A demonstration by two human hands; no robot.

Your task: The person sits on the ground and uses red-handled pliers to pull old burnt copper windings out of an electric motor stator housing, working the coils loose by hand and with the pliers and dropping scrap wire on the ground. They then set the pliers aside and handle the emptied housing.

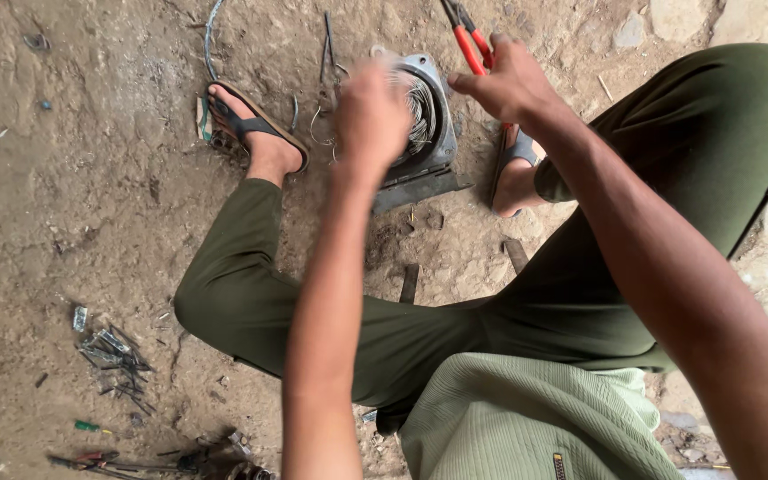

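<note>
The person squats on bare dirt ground [91, 196], legs in olive trousers [251, 302] spread to either side of a grey motor stator housing [428, 133] that lies on the ground between the two sandalled feet [255, 133].

Hazard 1, housing movement. The housing rests loose on uneven earth, with no clamp in view. A hard pull on the winding could tip it or drag it toward the feet, which sit just beside it in open sandals.

Hazard 2, wire recoil. The left hand [371, 116] is motion-blurred directly over the copper winding [420, 107] in the bore; it appears closed on strands, but the blur prevents confirmation. Strands freed under tension could whip toward the fingers or face, and cut ends are sharp.

Hazard 3, tool slip. The right hand [508, 84] is closed around the red-handled cutting pliers [466, 40], jaws out of frame. A slip could nick the left hand working near it.

Hazard 4, ground debris. Scrap metal pieces [113, 351] and loose wire [211, 36] lie near the knee and foot.
</note>
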